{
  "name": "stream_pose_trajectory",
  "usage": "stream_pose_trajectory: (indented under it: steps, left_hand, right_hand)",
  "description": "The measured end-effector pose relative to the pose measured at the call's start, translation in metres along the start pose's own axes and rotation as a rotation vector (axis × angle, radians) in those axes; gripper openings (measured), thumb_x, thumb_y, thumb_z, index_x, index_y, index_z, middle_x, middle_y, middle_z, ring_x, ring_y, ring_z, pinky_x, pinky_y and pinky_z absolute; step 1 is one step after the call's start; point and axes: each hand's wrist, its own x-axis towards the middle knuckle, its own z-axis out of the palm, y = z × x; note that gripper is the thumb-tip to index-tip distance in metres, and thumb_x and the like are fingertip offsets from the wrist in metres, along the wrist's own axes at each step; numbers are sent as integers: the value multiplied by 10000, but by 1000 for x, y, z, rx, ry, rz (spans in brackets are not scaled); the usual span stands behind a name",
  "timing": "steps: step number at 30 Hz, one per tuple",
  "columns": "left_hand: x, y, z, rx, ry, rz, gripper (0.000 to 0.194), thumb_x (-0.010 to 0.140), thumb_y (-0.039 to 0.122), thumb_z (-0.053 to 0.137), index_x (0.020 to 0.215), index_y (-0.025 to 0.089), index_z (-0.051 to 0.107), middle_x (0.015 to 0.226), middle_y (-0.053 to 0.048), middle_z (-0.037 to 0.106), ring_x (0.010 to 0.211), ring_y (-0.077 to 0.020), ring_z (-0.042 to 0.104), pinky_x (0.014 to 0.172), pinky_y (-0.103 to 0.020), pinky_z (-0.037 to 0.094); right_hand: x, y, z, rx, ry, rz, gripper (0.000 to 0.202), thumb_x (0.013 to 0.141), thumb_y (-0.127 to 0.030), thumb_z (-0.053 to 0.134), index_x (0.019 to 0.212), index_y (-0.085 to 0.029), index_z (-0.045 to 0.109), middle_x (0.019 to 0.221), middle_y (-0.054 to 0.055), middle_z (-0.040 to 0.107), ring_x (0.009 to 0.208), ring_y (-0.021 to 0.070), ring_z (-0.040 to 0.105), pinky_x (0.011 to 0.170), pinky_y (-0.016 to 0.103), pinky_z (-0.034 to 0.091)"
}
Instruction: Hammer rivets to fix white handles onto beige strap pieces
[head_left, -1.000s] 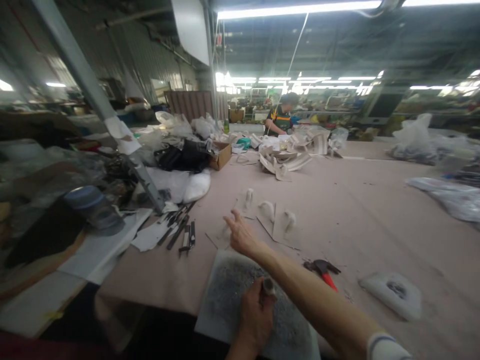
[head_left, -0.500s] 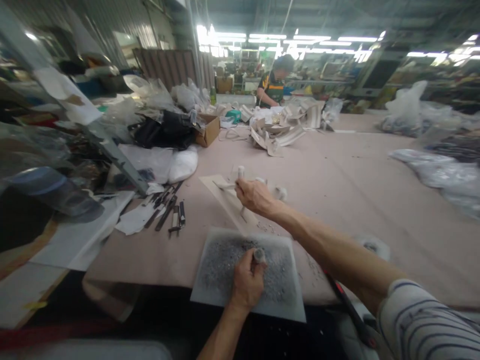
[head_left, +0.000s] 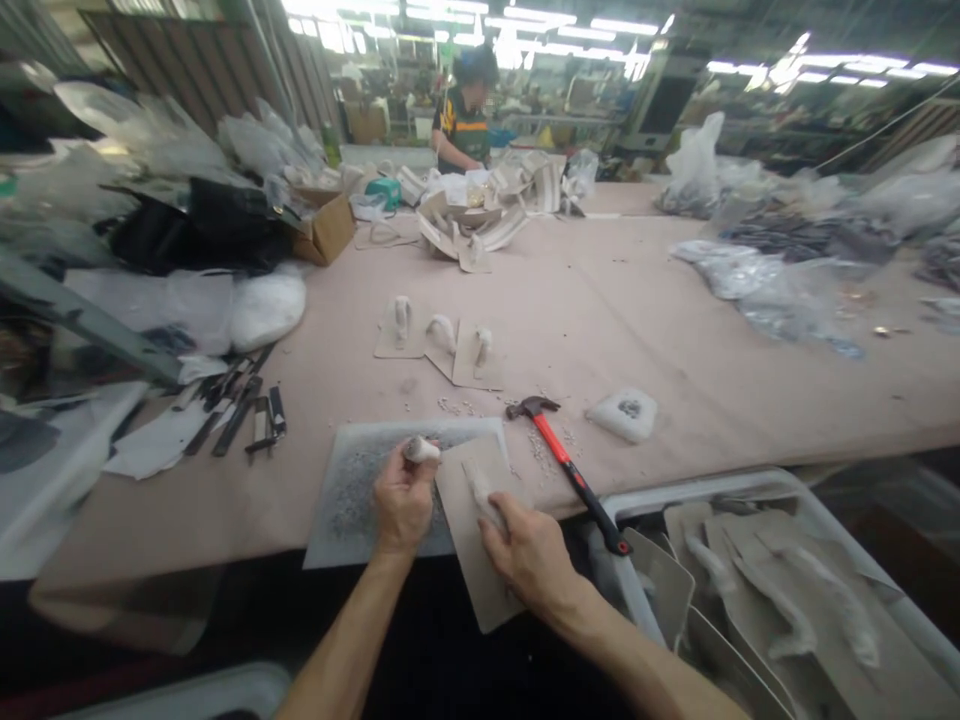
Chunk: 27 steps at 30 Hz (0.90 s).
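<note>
My left hand (head_left: 403,502) is closed round a short whitish cylinder (head_left: 421,451) with a dark, speckled end. It is over a pale board (head_left: 337,490) with a dark, pitted surface. My right hand (head_left: 529,550) grips the whitish wrapped handle on a beige panel (head_left: 484,590), which is tilted beside the board's right edge. Just right of that panel, a claw hammer (head_left: 551,437) with a red and black handle lies on the table. Three similar beige panels (head_left: 480,372) with raised handles stand farther back.
Small pale bits (head_left: 544,455) are scattered near the hammer. A white bag (head_left: 626,415) lies to its right. At the lower right, a bin (head_left: 720,487) holds more panels. Punches and tools (head_left: 244,410) lie at left; a person (head_left: 461,125) works across the table.
The view has swung right, bringing the hammer and bin into sight. My right hand has come back from the far panels to near my left hand, holding a panel by its handle.
</note>
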Motion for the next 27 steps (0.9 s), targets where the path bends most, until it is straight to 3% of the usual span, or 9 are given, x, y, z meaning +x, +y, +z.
stream_pose_trajectory:
  steps: [3,5,10,13,17,19,24,27]
  left_hand:
    - [6,2,13,-41,-270,-20,293,813,401,731,990,169,708,940,-60,772,845,-195,722,769,-272,562]
    - [9,-1,21,-43,-358,-29,279,795,397,746,954,170,717,910,-54,770,821,-192,713,749,-267,554]
    - [12,-12,28,-26,-357,-69,279,817,412,724,966,176,722,920,-50,763,806,-176,690,747,-256,529]
    - [14,-14,28,-17,-334,-88,279,814,418,724,953,177,727,895,-45,758,809,-179,687,758,-261,524]
    - [16,-14,29,-25,-347,-112,274,795,411,739,940,178,733,890,-42,756,811,-181,683,761,-261,518]
    - [17,-14,29,-23,-354,-110,264,799,405,735,935,179,734,884,-38,751,804,-177,678,752,-255,513]
    - [15,-15,28,35,-361,-96,232,823,369,703,959,183,727,914,-41,758,844,-183,689,775,-257,513]
    - [14,-14,28,117,-368,-47,195,842,331,672,968,190,718,911,-36,756,842,-184,688,772,-258,507]
  right_hand:
    - [2,-9,4,81,-31,83,338,957,-376,510,1175,-171,668,925,120,762,877,265,726,754,319,476]
    - [3,-13,2,133,-44,110,365,949,-385,532,1197,-152,665,960,141,759,912,281,721,782,338,482]
    - [3,-3,-2,347,-84,51,408,940,-410,555,1223,-131,651,870,100,738,841,249,698,770,335,488]
    - [8,21,-8,420,22,-28,376,968,-403,499,1199,-148,648,933,84,711,871,225,668,811,335,484]
    - [24,72,-22,219,284,65,340,962,-372,506,1153,-121,634,1102,140,645,986,255,622,904,368,464]
    - [31,96,-28,46,328,131,329,945,-351,541,1149,-107,625,1147,166,616,1061,286,594,939,383,443]
    - [36,125,-30,-173,49,265,242,931,-329,567,1078,-142,609,1049,135,613,895,255,617,750,335,433]
    - [40,124,-30,-67,14,298,99,899,-243,567,958,-164,568,923,86,601,815,205,590,684,291,392]
